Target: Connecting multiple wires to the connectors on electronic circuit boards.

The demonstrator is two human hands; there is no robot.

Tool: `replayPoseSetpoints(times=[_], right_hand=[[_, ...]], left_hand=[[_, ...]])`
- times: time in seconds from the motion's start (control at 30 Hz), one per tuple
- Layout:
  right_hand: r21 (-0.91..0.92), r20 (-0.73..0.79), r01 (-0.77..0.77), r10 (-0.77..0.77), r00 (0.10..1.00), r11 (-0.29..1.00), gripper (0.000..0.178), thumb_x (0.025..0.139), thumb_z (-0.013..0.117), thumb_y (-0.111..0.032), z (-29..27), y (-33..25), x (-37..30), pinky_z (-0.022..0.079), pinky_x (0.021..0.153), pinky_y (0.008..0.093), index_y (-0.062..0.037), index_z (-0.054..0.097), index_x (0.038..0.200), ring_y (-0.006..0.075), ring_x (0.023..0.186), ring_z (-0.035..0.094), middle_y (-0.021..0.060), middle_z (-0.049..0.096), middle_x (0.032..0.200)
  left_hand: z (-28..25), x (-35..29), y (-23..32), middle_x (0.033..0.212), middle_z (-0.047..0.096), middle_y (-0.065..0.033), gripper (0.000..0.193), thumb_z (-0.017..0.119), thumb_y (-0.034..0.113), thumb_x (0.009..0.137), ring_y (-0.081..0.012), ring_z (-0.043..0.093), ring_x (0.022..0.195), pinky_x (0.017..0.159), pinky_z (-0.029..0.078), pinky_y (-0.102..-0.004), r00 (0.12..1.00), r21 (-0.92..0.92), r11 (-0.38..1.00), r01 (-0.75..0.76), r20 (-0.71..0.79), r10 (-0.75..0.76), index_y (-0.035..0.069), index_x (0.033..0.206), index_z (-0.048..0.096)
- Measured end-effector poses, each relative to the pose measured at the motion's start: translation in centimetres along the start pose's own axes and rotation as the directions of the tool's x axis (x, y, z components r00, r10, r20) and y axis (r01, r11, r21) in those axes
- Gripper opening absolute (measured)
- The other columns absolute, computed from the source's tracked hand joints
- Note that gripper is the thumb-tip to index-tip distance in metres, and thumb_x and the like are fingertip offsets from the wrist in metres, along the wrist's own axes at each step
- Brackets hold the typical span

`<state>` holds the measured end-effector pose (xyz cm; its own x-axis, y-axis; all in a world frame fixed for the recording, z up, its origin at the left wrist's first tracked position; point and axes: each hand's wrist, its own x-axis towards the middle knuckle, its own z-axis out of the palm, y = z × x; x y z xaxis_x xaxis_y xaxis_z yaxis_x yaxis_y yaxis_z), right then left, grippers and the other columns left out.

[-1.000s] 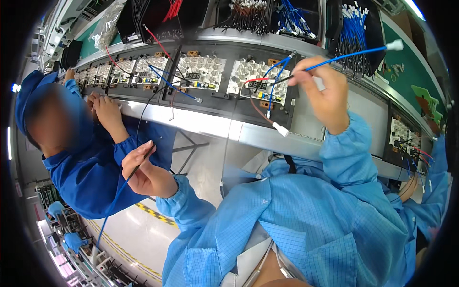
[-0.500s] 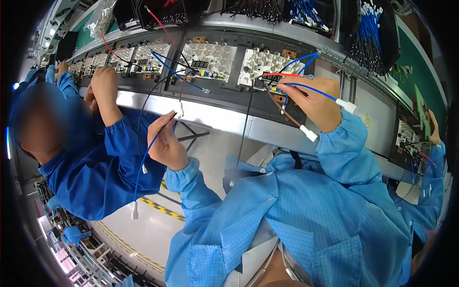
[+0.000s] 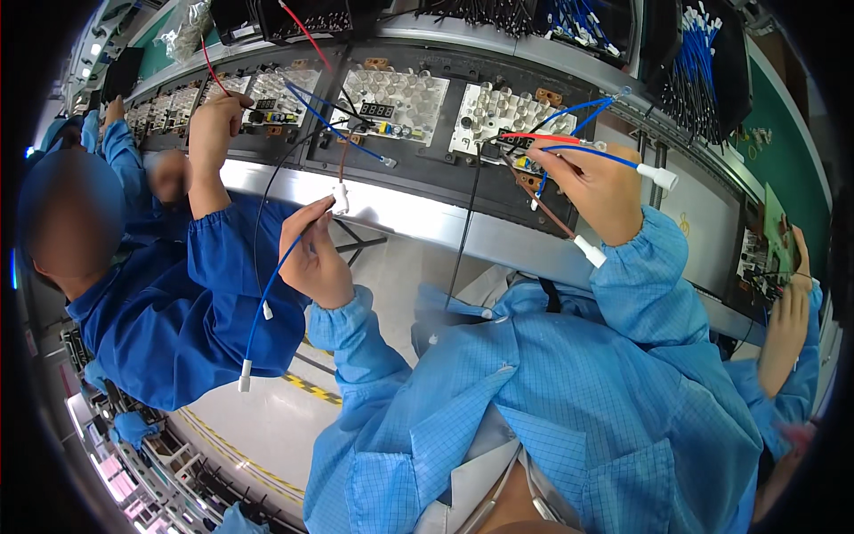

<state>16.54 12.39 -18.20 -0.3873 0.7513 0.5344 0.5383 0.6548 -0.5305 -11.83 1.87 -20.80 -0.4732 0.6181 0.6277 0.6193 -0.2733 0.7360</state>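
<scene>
My left hand [image 3: 316, 258] is closed in a pinch on a blue wire [image 3: 283, 264], held just in front of the bench edge. That wire hangs down to a white connector [image 3: 245, 376]. At the fingertips is a white connector [image 3: 340, 198] on a brown wire; I cannot tell whether they touch it. Over the nearest circuit board [image 3: 480, 111], my right hand [image 3: 600, 191] pinches another blue wire [image 3: 592, 153], whose white connector [image 3: 658, 176] sticks out to the right. Beside it run a red wire [image 3: 538, 136] and a brown wire [image 3: 553, 216] ending in a white connector [image 3: 589, 251].
More circuit boards [image 3: 391, 105] with digit displays sit along the dark fixture [image 3: 449, 169]. Bundles of blue wires [image 3: 696, 71] stand at the back right. A co-worker's hand [image 3: 212, 133] works on the left; another person's hand [image 3: 787, 325] is by a green board [image 3: 780, 236] at right.
The co-worker's hand on the left has risen to a red wire. At far right, another person's second hand has come up by the board. My hands keep their pinches, with little movement.
</scene>
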Motion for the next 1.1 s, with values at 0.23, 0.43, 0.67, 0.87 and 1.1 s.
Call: replayPoseSetpoints(times=[0.23, 0.43, 0.67, 0.87, 1.1], right_hand=[[0.184, 0.075, -0.23, 0.219, 0.973, 0.956, 0.016, 0.083, 0.069, -0.017, 1.0, -0.6, -0.4, 0.046, 0.05, 0.0253, -0.0029, 0.073, 0.089, 0.0145, 0.052, 0.061, 0.0101, 0.068, 0.069], [-0.124, 0.157, -0.213, 0.231, 0.96, 0.969, 0.015, 0.083, 0.067, -0.017, 0.0, -1.8, 0.2, 0.047, 0.052, 0.0274, -0.0037, 0.072, 0.087, 0.0186, 0.056, 0.064, 0.0106, 0.068, 0.071], [0.116, 0.028, -0.225, 0.223, 0.974, 0.967, 0.017, 0.08, 0.072, -0.027, 0.0, -2.3, 0.1, 0.042, 0.043, 0.0283, -0.0101, 0.073, 0.082, 0.0197, 0.046, 0.061, 0.0077, 0.063, 0.056], [0.107, 0.085, -0.223, 0.215, 0.973, 0.969, 0.016, 0.083, 0.068, -0.02, -0.4, -3.2, 0.3, 0.038, 0.044, 0.0287, -0.0067, 0.072, 0.091, 0.0166, 0.043, 0.051, 0.0095, 0.061, 0.059], [-0.026, 0.078, -0.127, 0.129, 0.989, 0.992, 0.02, 0.08, 0.071, -0.021, -0.8, -3.6, 0.3, 0.03, 0.04, 0.0316, -0.0135, 0.072, 0.099, 0.0161, 0.037, 0.042, 0.0038, 0.047, 0.046]], left_hand=[[0.6, 2.4, 0.1, 0.092, 0.066, -0.0143, 0.013, 0.055, -0.009, 0.087, -0.0185, 0.065, 0.084, 0.071, 0.055, -0.0261, 0.999, -0.021, 1.0, -0.01, 0.037, 0.011, -0.005, 0.096, 0.063], [1.1, 5.4, -0.1, 0.093, 0.065, -0.012, 0.014, 0.056, -0.01, 0.086, -0.0164, 0.065, 0.081, 0.068, 0.055, -0.0257, 0.998, -0.038, 0.999, 0.003, 0.07, -0.001, -0.005, 0.097, 0.063], [1.4, 4.9, 1.7, 0.092, 0.064, -0.0137, 0.014, 0.057, -0.011, 0.084, -0.0192, 0.067, 0.08, 0.068, 0.056, -0.0265, 0.998, -0.106, 0.994, -0.004, 0.056, 0.01, -0.006, 0.095, 0.063], [1.9, 6.0, 2.5, 0.083, 0.067, -0.0092, 0.017, 0.063, -0.008, 0.082, -0.0139, 0.066, 0.065, 0.057, 0.049, -0.0228, 0.98, 0.015, 1.0, -0.022, 0.196, 0.019, 0.0, 0.097, 0.066], [1.8, 5.5, 2.5, 0.083, 0.068, -0.0095, 0.018, 0.063, -0.005, 0.083, -0.0134, 0.065, 0.065, 0.055, 0.05, -0.0239, 0.96, 0.083, 0.996, -0.043, 0.281, 0.018, 0.003, 0.098, 0.067]])
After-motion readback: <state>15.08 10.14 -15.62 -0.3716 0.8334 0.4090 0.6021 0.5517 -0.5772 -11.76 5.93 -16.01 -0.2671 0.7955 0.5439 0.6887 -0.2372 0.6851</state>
